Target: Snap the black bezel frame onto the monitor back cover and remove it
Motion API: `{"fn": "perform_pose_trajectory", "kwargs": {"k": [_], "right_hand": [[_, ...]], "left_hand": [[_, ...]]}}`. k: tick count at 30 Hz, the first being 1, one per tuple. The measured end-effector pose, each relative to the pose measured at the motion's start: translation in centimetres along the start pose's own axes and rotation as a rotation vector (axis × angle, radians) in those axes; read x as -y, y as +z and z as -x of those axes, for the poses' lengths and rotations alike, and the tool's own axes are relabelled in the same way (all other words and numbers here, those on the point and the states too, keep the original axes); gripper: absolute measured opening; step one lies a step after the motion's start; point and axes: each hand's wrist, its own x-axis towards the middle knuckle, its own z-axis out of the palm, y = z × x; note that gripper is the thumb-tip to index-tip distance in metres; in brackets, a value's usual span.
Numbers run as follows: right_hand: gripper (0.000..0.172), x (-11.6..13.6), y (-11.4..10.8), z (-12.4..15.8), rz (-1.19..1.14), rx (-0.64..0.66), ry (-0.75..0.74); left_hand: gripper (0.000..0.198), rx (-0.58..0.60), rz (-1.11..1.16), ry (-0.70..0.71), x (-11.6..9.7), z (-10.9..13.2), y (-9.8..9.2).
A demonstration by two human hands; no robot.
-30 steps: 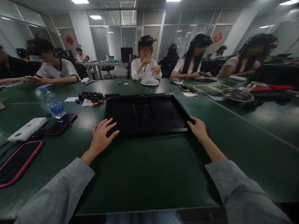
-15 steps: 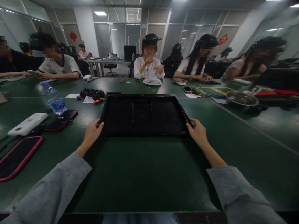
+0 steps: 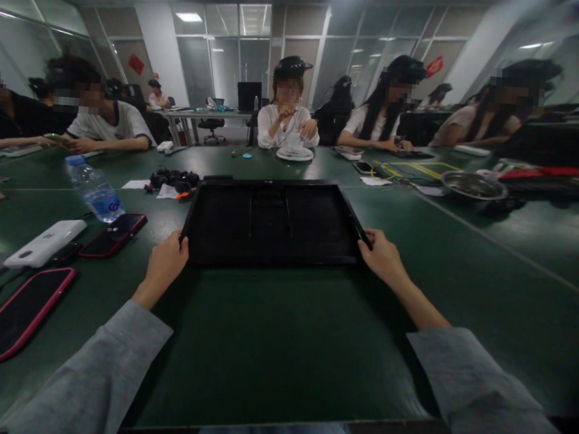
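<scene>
A large flat black panel (image 3: 274,222) with a raised rim lies on the green table (image 3: 269,349) in front of me. My left hand (image 3: 165,264) grips its near left corner with fingers curled round the edge. My right hand (image 3: 384,254) holds the near right corner, thumb on top of the rim. Both grey sleeves reach in from the bottom of the view.
To the left lie a pink-edged phone (image 3: 13,319), a red-edged phone (image 3: 112,235), a white power bank (image 3: 44,243) and a water bottle (image 3: 92,189). Black parts (image 3: 174,181) sit behind the panel. A metal bowl (image 3: 472,186) stands at the right. Several people sit around the table.
My left hand went from lying open on the panel's near edge to gripping its left corner. The panel has turned squarer to me. My right hand kept its hold.
</scene>
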Motion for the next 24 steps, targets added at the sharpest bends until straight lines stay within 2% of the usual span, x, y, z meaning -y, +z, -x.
{"fn": "perform_pose_trajectory", "kwargs": {"k": [5,11,16,24], "right_hand": [[0.043,-0.1,0.8,-0.3,-0.083,-0.024,0.017],[0.04,0.3,1.1,-0.2,-0.139,-0.087,-0.076],[0.044,0.4,1.1,0.0,-0.126,-0.087,-0.084],[0.047,0.1,1.4,-0.1,-0.129,-0.068,-0.105]], "left_hand": [[0.045,0.001,0.012,0.02,0.4,-0.1,0.6],[0.051,0.024,0.033,0.004,0.9,-0.5,0.7],[0.051,0.019,0.015,0.001,0.9,-0.5,0.5],[0.05,0.012,0.078,-0.029,1.2,-0.9,1.3]]}}
